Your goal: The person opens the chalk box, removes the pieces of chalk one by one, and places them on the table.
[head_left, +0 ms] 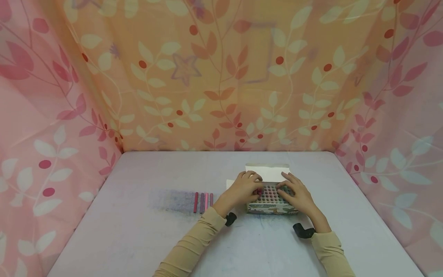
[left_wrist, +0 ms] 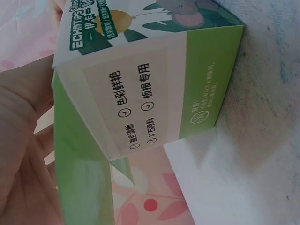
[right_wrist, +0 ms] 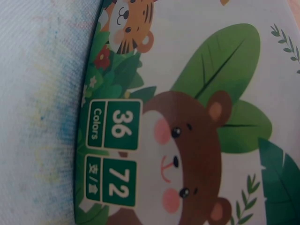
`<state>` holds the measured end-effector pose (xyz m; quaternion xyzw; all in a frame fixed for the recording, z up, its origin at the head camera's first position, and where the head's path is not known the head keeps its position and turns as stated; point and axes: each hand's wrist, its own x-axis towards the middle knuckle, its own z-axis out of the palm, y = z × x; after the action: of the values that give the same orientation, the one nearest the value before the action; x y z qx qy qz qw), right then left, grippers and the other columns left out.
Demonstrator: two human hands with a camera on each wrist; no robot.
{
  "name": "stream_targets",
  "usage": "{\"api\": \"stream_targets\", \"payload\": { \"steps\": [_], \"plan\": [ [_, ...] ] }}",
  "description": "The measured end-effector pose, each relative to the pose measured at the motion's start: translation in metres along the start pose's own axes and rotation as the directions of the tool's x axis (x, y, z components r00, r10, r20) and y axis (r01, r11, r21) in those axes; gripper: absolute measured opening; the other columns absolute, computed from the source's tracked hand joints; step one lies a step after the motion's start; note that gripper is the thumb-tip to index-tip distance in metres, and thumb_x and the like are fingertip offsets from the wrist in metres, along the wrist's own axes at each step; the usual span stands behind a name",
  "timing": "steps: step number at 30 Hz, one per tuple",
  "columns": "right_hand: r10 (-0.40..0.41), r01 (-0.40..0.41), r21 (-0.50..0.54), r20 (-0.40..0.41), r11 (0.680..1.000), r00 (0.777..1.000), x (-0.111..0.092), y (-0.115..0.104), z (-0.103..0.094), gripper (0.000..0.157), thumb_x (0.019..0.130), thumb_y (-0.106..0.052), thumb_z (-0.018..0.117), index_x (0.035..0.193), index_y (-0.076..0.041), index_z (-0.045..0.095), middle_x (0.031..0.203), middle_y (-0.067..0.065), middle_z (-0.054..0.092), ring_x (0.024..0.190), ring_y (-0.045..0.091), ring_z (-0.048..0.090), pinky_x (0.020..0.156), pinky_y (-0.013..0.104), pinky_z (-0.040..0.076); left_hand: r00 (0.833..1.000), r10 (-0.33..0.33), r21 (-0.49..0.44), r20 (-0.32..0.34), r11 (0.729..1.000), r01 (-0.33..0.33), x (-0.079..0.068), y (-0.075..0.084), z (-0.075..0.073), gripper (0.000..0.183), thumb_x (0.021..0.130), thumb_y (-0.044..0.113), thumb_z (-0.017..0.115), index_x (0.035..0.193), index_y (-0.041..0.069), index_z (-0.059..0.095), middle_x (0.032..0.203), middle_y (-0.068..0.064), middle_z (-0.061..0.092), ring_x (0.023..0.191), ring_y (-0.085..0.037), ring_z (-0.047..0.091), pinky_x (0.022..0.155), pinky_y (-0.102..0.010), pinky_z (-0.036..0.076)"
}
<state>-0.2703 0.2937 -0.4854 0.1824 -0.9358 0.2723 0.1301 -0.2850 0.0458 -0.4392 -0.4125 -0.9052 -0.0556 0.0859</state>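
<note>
A printed cardboard box of chalk (head_left: pixel 272 209) stands with its lid folded back, rows of coloured chalk ends (head_left: pixel 269 194) showing inside. My left hand (head_left: pixel 243 188) bends over the box's left end, its fingertips at a dark pink chalk stick (head_left: pixel 257 191), mostly hidden by the fingers. Over the right end lies my right hand (head_left: pixel 295 194), thumb and fingers spread at the chalk rows. In the left wrist view, the box's white and green end (left_wrist: pixel 140 93) is beside the palm. The right wrist view is filled by the box's bear-printed front (right_wrist: pixel 187 150).
Several pink and purple chalk sticks (head_left: pixel 196 202) lie side by side left of the left hand. Purple chalk dust (head_left: pixel 169 200) smears the white tabletop (head_left: pixel 121 231) around them. Behind the box its white lid flap (head_left: pixel 268 172) sticks up. Patterned curtains (head_left: pixel 221 77) enclose the table.
</note>
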Motion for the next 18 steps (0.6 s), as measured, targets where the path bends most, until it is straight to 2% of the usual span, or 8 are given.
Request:
{"api": "stream_targets", "payload": {
  "steps": [3,9,18],
  "plan": [
    [0.0,0.0,-0.001,0.001,1.0,1.0,0.0002,-0.0002,0.0001,0.013,0.084,-0.033,0.067,0.095,-0.026,0.065,0.142,0.014,0.04,0.134,0.04,0.027,0.095,0.067,0.025,1.0,0.003,0.02,0.004,1.0,-0.003,0.0004,0.0014,-0.0024,0.015,0.087,0.033,0.063,0.101,0.031,0.064,0.125,0.006,0.052,0.125,-0.018,0.038,0.104,-0.047,0.03],
    [0.004,-0.004,-0.001,0.0,1.0,1.0,0.0004,-0.0007,-0.0005,0.014,0.084,-0.033,0.067,0.096,-0.026,0.065,0.142,0.013,0.04,0.134,0.04,0.027,0.094,0.068,0.026,0.999,0.024,0.057,-0.036,0.998,-0.022,0.0007,0.0041,-0.007,0.011,0.088,0.032,0.062,0.097,0.03,0.066,0.122,0.006,0.054,0.123,-0.017,0.041,0.103,-0.046,0.032],
    [0.013,-0.013,0.007,0.007,1.0,1.0,0.0003,-0.0008,-0.0008,0.015,0.083,-0.034,0.068,0.095,-0.026,0.065,0.143,0.013,0.04,0.134,0.04,0.026,0.094,0.068,0.025,0.999,0.017,0.053,-0.038,0.998,-0.015,0.0018,0.0045,-0.0035,0.012,0.086,0.031,0.063,0.097,0.029,0.066,0.122,0.006,0.054,0.122,-0.018,0.041,0.103,-0.048,0.031]
  ]
}}
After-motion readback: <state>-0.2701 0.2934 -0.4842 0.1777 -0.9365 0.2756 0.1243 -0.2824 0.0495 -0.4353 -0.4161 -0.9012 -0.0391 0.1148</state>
